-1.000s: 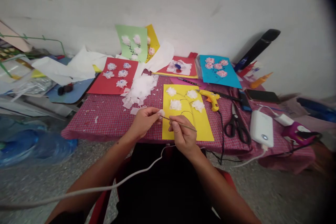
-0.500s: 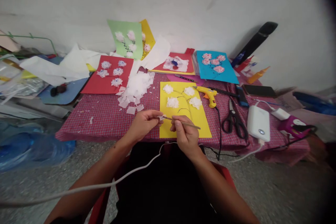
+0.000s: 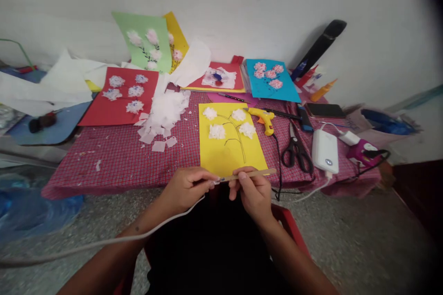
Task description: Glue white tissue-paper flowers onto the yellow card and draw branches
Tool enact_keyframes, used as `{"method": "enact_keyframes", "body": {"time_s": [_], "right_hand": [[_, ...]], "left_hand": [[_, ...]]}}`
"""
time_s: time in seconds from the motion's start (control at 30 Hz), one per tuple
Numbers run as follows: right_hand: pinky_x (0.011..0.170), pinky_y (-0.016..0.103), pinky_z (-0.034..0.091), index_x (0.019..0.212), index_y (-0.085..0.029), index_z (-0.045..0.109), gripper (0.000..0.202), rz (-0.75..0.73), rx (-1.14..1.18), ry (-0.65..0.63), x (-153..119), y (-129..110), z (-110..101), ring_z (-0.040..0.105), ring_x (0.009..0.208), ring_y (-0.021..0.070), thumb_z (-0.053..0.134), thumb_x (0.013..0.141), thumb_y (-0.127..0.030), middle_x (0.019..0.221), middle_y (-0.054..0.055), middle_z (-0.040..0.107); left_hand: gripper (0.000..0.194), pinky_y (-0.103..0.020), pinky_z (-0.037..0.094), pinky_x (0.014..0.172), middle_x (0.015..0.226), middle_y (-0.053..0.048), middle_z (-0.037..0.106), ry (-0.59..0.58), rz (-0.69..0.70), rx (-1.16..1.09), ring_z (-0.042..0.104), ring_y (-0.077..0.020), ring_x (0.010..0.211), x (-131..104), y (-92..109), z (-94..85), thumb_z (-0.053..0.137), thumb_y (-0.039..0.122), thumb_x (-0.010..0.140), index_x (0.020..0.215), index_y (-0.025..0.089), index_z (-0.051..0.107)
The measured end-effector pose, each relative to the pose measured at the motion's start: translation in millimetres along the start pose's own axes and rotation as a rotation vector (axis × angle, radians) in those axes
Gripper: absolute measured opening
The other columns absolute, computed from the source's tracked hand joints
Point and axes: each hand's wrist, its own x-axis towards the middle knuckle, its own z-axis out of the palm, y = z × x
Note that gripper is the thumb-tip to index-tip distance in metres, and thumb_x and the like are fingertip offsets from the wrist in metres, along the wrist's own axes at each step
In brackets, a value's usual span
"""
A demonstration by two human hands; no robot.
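Crosswise ran the stick (image 3: 263, 173), pinched in your right hand (image 3: 256, 196), its left tip at the paper bit (image 3: 216, 182) pinched in your left hand (image 3: 185, 190).

- Left hand (image 3: 189, 187) pinches a small white paper piece (image 3: 216, 181).
- Right hand (image 3: 253, 190) grips a flat light-brown wooden stick (image 3: 262, 173), its tip at that piece.
- Rectangular yellow paper sheet (image 3: 221, 152) with four white tufts lies on the red checkered tabletop (image 3: 114, 156).

Head camera, facing forward and down over table (image 3: 117, 161) (edges perhaps slightly blurred).
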Motion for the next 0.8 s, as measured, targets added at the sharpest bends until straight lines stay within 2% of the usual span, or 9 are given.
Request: {"method": "enact_keyframes", "body": {"time_s": [0.1,0.23,0.33,0.4,0.47,0.53,0.67,0.8], "right_hand": [[0.047,0.029,0.052,0.095,-0.022,0.071,0.018,-0.04,-0.089,-0.026,0.0,-1.6,-3.9,0.064,0.046,0.0147,0.064,0.1,-0.038,0.069,0.001,0.072],[0.053,0.03,0.052,0.077,-0.021,0.071,0.029,-0.129,-0.302,-0.057,-0.6,-5.1,-7.6,0.063,0.051,0.0139,0.063,0.101,-0.035,0.067,0.001,0.068],[0.051,0.027,0.049,0.084,-0.021,0.073,0.023,-0.137,-0.362,-0.055,10.1,-13.5,-9.1,0.058,0.049,0.0121,0.064,0.1,-0.035,0.061,-0.002,0.062],[0.047,0.026,0.045,0.098,-0.021,0.072,0.019,-0.087,-0.331,-0.113,25.8,-21.8,-10.5,0.055,0.046,0.0113,0.064,0.099,-0.038,0.06,-0.004,0.059],[0.045,0.024,0.043,0.102,-0.021,0.071,0.022,-0.059,-0.322,-0.208,47.5,-30.9,-12.1,0.054,0.047,0.0107,0.064,0.097,-0.041,0.066,-0.004,0.061],[0.047,0.024,0.044,0.096,-0.02,0.069,0.024,-0.088,-0.42,-0.267,72.0,-39.3,-12.8,0.057,0.049,0.0102,0.062,0.097,-0.043,0.074,-0.001,0.065],[0.055,0.024,0.045,0.086,-0.018,0.066,0.022,-0.098,-0.732,-0.372,114.1,-50.3,-8.6,0.059,0.055,0.0114,0.056,0.098,-0.035,0.069,-0.002,0.063],[0.06,0.024,0.042,0.081,-0.018,0.065,0.021,-0.09,-0.922,-0.404,132.1,-52.9,-3.0,0.06,0.062,0.0133,0.055,0.097,-0.027,0.068,-0.001,0.066]], "left_hand": [[0.016,-0.033,0.056,0.078,0.09,-0.003,0.081,0.027,0.031,0.037,0.075,-0.021,0.081,-0.2,-0.1,2.4,0.069,0.028,0.09,0.097,0.031,0.083],[0.017,-0.034,0.056,0.078,0.091,-0.004,0.081,0.035,0.067,0.086,0.074,-0.0215,0.081,3.1,-0.8,7.2,0.068,0.026,0.09,0.098,0.031,0.082],[0.02,-0.034,0.055,0.081,0.097,-0.005,0.082,0.005,0.104,0.151,0.075,-0.0225,0.087,14.7,-2.4,10.9,0.065,0.023,0.091,0.101,0.029,0.081],[0.02,-0.033,0.054,0.081,0.1,-0.006,0.082,-0.001,0.111,0.191,0.075,-0.023,0.089,29.2,-3.7,11.4,0.063,0.023,0.093,0.102,0.027,0.081],[0.019,-0.032,0.051,0.077,0.098,-0.006,0.081,0.017,0.105,0.21,0.074,-0.0219,0.085,48.2,-5.0,9.9,0.062,0.026,0.095,0.1,0.025,0.08],[0.019,-0.03,0.048,0.073,0.091,-0.006,0.08,0.03,0.117,0.268,0.071,-0.0206,0.078,69.2,-6.0,7.5,0.062,0.028,0.095,0.093,0.023,0.08],[0.021,-0.029,0.041,0.066,0.071,-0.005,0.072,0.006,0.153,0.406,0.061,-0.0183,0.064,105.2,-8.2,5.7,0.062,0.023,0.091,0.076,0.02,0.077],[0.024,-0.029,0.036,0.061,0.065,-0.006,0.068,-0.011,0.123,0.445,0.057,-0.0176,0.058,122.8,-13.3,8.9,0.064,0.024,0.089,0.068,0.018,0.075]]}}
